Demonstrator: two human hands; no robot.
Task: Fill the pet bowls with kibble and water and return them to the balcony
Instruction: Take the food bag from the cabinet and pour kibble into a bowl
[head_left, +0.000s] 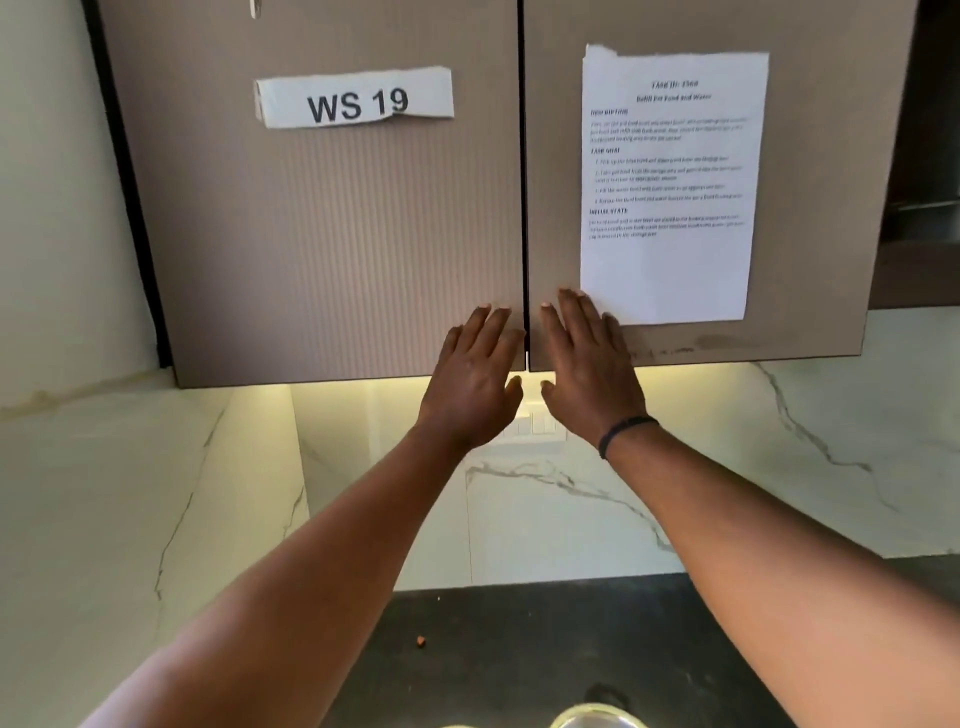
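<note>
At cabinet doors (332, 249): L hand (475, 379) & R hand (589, 369) flat, fingers straight, holding nothing.

Dim w/ warm under-cabinet glow (519, 384); wide-angle edge bend, fine print blurry.

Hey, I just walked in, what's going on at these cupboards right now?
A person stands at a dark counter with both arms raised to a pair of closed wall cabinet doors. The left hand and right hand are flat and open, one on each side of the gap between the doors, holding nothing. A "WS 19" label is on the left door and a printed task sheet on the right. A metal bowl's rim shows at the bottom edge.
</note>
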